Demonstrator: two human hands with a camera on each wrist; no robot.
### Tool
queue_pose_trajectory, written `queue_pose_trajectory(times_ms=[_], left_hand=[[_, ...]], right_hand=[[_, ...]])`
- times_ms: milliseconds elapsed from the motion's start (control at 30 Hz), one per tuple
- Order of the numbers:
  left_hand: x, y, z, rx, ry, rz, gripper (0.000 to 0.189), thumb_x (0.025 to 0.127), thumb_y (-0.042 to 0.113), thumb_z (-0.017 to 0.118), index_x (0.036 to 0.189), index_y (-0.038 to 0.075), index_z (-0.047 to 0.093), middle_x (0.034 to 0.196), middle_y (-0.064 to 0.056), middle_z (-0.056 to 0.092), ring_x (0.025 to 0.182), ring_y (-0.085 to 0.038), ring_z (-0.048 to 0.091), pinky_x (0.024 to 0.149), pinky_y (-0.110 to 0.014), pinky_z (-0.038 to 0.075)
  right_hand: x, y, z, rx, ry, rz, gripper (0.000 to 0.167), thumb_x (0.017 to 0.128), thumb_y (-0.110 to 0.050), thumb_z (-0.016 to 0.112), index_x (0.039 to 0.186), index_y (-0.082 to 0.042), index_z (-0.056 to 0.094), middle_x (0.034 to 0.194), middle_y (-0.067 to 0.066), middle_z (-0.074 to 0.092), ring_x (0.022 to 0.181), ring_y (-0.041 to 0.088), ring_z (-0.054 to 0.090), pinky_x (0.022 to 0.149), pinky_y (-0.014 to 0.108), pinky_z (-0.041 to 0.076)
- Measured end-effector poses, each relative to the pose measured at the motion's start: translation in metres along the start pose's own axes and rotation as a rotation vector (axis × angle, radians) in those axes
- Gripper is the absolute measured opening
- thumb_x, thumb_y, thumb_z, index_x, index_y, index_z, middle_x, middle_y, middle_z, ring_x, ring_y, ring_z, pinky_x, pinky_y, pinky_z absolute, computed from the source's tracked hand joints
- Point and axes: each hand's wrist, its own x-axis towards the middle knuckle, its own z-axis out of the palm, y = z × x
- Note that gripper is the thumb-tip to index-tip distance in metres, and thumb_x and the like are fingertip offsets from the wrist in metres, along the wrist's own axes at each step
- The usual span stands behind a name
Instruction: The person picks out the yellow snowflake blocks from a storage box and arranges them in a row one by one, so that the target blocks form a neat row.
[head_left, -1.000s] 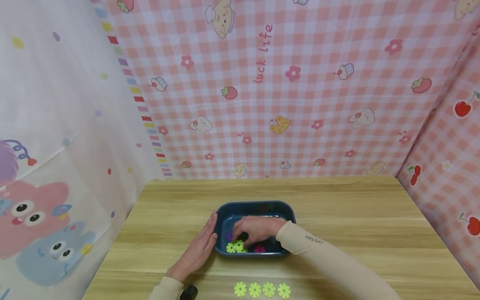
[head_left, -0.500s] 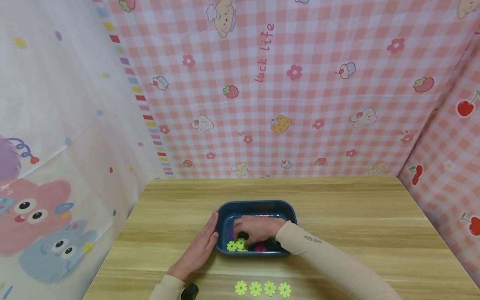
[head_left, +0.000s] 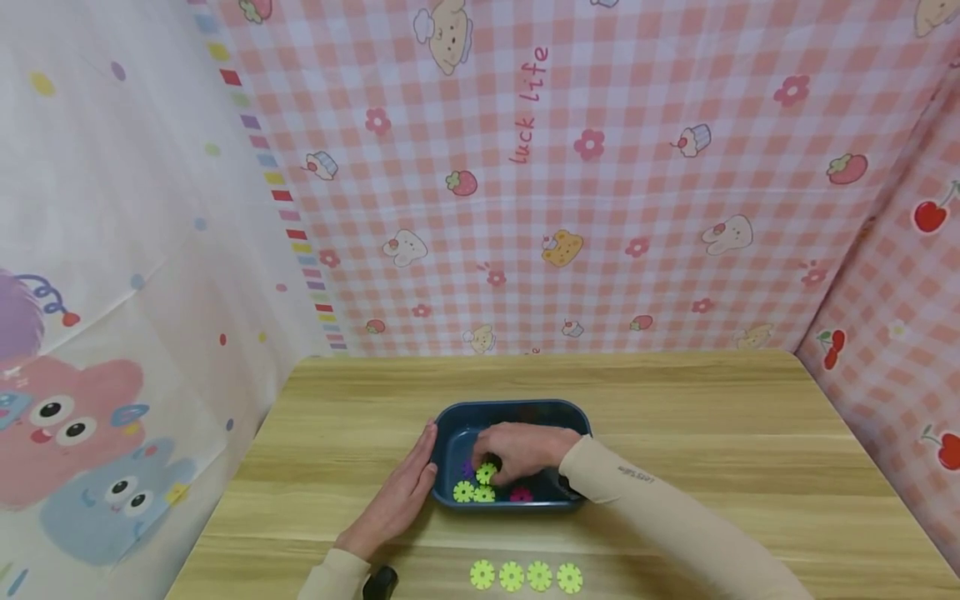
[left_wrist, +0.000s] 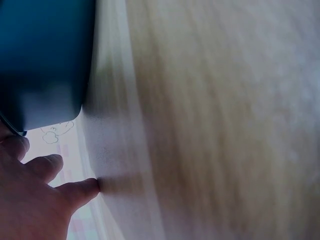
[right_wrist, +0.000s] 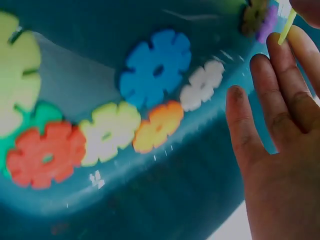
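Observation:
A dark blue rectangular tub [head_left: 517, 507] stands on the table with notched plastic snowflake discs inside. My right hand [head_left: 525, 448] is down in the tub and pinches a yellow-green disc [head_left: 486, 474] between thumb and fingers; in the right wrist view that disc [right_wrist: 287, 26] shows edge-on at the fingertips. Beneath it lie more yellow-green discs [head_left: 463, 492], with a purple disc [head_left: 468, 470] behind and a magenta disc [head_left: 521, 496] to the right. My left hand [head_left: 401, 487] rests against the tub's left wall, fingers extended. In the left wrist view its fingers [left_wrist: 45, 167] are spread.
A row of several yellow-green discs [head_left: 512, 577] lies flat on the table near the front edge. The right wrist view shows a blue disc [right_wrist: 157, 69], an orange disc [right_wrist: 159, 126] and a red disc [right_wrist: 47, 155] in the tub. Patterned cloth [head_left: 570, 192] hangs behind the table [head_left: 697, 433].
My right hand has lifted slightly and shifted right, raising a yellow-green disc off the others in the tub. The left hand keeps its place on the tub.

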Motion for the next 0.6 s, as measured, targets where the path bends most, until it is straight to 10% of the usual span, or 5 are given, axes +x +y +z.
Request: queue_pose_trajectory(times_ms=[600], left_hand=[[0.0,0.0,0.002,0.01,0.011,0.005,0.056,0.112,0.013,0.042,0.163,0.0,0.022,0.17,-0.017,0.02,0.155,-0.031,0.022,0.122,-0.051,0.023]], right_hand=[[-0.041,-0.003,-0.034,0.04,0.11,-0.01,0.029,0.098,-0.026,0.073,0.125,-0.019,0.076,0.124,-0.01,0.066,0.12,0.01,0.059,0.107,0.033,0.048]])
